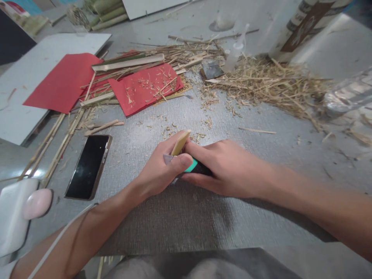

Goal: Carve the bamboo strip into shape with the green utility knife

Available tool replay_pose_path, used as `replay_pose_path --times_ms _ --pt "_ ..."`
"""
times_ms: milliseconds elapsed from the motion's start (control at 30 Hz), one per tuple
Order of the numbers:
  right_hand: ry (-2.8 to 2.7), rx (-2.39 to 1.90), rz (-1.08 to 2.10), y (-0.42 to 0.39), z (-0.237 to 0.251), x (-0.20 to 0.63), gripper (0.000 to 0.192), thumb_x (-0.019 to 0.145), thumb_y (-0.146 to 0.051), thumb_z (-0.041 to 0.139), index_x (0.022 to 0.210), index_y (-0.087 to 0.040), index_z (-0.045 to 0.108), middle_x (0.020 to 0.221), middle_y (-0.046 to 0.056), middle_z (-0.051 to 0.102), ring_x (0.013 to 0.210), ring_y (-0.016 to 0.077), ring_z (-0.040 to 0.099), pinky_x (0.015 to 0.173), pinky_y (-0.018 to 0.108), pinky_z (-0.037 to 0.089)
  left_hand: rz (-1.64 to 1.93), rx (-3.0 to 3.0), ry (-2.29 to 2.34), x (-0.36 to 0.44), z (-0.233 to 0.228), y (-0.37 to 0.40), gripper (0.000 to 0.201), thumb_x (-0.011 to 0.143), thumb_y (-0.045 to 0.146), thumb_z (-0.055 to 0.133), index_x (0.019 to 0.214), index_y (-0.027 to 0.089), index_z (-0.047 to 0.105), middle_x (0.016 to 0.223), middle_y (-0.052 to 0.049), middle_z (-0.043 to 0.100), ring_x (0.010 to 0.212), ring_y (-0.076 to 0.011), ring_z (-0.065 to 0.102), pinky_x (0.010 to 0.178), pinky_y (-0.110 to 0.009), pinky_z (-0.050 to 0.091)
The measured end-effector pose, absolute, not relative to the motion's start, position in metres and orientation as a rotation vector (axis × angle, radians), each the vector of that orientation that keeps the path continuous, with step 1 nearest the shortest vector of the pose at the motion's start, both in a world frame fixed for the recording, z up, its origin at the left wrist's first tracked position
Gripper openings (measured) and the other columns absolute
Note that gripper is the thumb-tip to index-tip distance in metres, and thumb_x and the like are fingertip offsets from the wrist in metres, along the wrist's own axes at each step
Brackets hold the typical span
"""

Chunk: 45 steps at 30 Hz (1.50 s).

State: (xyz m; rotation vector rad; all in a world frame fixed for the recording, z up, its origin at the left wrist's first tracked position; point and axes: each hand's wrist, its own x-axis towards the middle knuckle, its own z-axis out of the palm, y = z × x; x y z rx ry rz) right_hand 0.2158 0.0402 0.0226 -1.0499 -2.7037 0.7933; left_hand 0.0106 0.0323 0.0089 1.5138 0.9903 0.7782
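Observation:
My left hand (161, 170) pinches a short pale bamboo strip (180, 142), which sticks up at a tilt from between its fingers. My right hand (223, 166) grips a knife with a black and teal handle (195, 166). Its grey blade (168, 159) lies against the strip under my left thumb. Both hands meet just above the grey textured mat (174, 217) in the middle of the table.
A black phone (88, 166) lies left of my hands. Red paper sheets (147, 88) and long bamboo strips (128, 64) lie beyond, with a heap of shavings (270, 83) at the back right. A clear plastic bottle (348, 93) lies at the right edge.

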Motion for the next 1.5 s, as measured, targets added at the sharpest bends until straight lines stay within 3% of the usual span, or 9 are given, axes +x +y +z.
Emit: replay_pose_path --times_ms 333,767,1233,1500 --pt "-2.721 -1.086 0.806 0.0403 0.0256 0.2152 0.045 0.108 -0.056 0.049 0.129 -0.017 0.058 0.080 0.004 0.072 0.057 0.0169 0.053 0.057 0.030 0.021 0.793 1.506 1.037 0.0149 0.0117 0.0328 0.057 0.090 0.077 0.068 0.083 0.023 0.052 0.072 0.004 0.045 0.066 -0.0141 0.040 0.065 -0.031 0.039" --pt "-2.745 -1.125 0.779 0.0398 0.0278 0.2130 0.048 0.108 -0.056 0.048 0.133 -0.017 0.058 0.078 0.003 0.071 0.059 0.0175 0.054 0.057 0.030 0.020 0.788 1.492 1.062 0.0168 0.0125 0.0321 0.049 0.092 0.069 0.071 0.084 0.023 0.055 0.071 0.004 0.046 0.065 -0.0138 0.041 0.064 -0.031 0.040" --pt "-2.786 -1.138 0.708 0.0392 0.0278 0.2133 0.054 0.108 -0.057 0.044 0.138 -0.014 0.056 0.075 0.003 0.068 0.056 0.0180 0.051 0.056 0.030 0.021 0.795 1.492 1.068 0.0158 0.0109 0.0325 0.053 0.089 0.073 0.072 0.083 0.023 0.056 0.070 0.003 0.047 0.064 -0.0138 0.041 0.061 -0.031 0.040" --pt "-2.806 -1.134 0.673 0.0397 0.0287 0.2128 0.054 0.109 -0.054 0.041 0.143 -0.013 0.054 0.074 0.003 0.069 0.056 0.0178 0.051 0.055 0.030 0.020 0.810 1.517 1.079 0.0163 0.0088 0.0329 0.036 0.094 0.055 0.070 0.084 0.023 0.057 0.072 0.003 0.048 0.061 -0.0127 0.042 0.060 -0.030 0.042"
